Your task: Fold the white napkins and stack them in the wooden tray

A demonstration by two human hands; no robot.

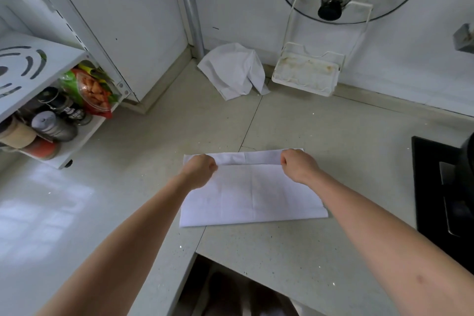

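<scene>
The left hand [199, 170] and right hand [298, 165] are each pinching a far corner of the flat white napkin [252, 195], its long axis running hand to hand; beyond it, a crumpled napkin [234, 70] is waiting by the lid rack [306, 75]

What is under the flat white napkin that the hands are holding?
The napkin lies flat on the pale counter, so the counter is under it. Whether anything small hides beneath cannot be seen. Both hands, left and right, pinch its folded far edge.
</scene>
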